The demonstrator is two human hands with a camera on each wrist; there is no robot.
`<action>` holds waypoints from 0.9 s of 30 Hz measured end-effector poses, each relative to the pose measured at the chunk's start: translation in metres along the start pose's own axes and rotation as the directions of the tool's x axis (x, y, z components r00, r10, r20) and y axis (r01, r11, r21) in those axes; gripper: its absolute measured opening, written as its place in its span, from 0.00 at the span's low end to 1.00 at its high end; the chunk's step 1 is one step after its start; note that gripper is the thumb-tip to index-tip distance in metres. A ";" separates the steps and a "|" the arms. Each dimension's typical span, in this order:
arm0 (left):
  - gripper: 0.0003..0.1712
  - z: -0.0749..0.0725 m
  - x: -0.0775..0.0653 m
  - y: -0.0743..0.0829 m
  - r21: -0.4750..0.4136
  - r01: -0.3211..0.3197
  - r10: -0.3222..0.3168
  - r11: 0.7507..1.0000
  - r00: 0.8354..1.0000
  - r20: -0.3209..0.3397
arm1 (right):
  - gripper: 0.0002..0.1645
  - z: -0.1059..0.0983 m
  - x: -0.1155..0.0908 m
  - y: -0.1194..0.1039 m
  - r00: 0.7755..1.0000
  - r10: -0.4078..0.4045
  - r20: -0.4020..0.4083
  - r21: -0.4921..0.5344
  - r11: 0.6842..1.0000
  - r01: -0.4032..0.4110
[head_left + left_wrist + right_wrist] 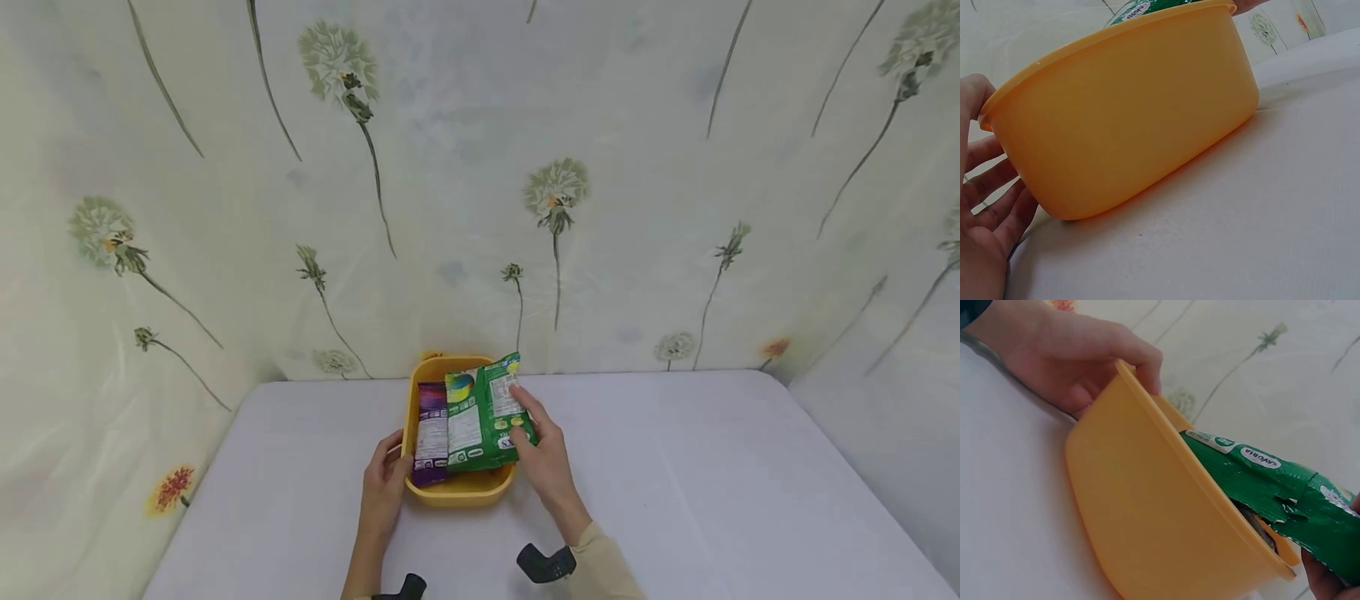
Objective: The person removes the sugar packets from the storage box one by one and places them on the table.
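Note:
A yellow plastic tub [459, 498] stands on the table, holding a purple snack packet [432, 429] on its left side. Green snack packaging [465, 425] fills the right part and rises over the rim; it looks like two overlapping packets, though I cannot tell for sure. My left hand [384, 483] grips the tub's left wall, thumb at the rim and fingers outside, as the left wrist view shows. With thumb and fingers my right hand [546, 462] holds the right edge of the green snack packet [1260, 481], partly over the tub's right rim. The tub's bottom is mostly hidden.
The white-covered table [712, 483] extends to both sides of the tub. Close behind the tub hangs a pale sheet [450, 167] printed with dandelions, which also runs along the sides. Dark bands [546, 564] sit on both wrists.

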State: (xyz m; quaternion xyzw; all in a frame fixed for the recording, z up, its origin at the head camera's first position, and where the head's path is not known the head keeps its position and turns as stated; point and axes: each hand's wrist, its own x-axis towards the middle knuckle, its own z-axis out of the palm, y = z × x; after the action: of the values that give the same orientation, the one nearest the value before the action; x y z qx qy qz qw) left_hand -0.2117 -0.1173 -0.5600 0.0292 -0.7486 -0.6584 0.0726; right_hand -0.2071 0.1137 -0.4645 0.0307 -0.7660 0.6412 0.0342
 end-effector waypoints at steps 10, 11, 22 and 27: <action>0.24 -0.006 -0.007 0.014 0.002 0.031 -0.031 1.000 0.999 0.007 | 0.33 0.000 0.000 0.000 1.000 0.015 0.004 0.017 1.000 -0.015; 0.23 -0.006 -0.007 0.013 0.002 0.025 -0.025 1.000 1.000 0.006 | 0.33 0.000 0.000 0.001 1.000 0.015 0.000 0.009 1.000 -0.015; 0.23 0.000 0.000 0.003 -0.017 0.015 -0.015 1.000 1.000 -0.017 | 0.34 -0.013 0.009 0.015 0.999 0.021 -0.032 0.007 1.000 -0.021; 0.22 0.002 -0.001 0.004 -0.018 0.019 -0.019 1.000 1.000 -0.022 | 0.35 -0.017 0.015 0.032 0.998 0.037 -0.052 0.019 0.999 -0.036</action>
State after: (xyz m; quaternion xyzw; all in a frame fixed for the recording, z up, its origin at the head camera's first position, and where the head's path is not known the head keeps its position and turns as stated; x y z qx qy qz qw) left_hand -0.2110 -0.1147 -0.5564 0.0429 -0.7414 -0.6655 0.0748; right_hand -0.2246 0.1361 -0.4916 0.0002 -0.7596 0.6491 0.0424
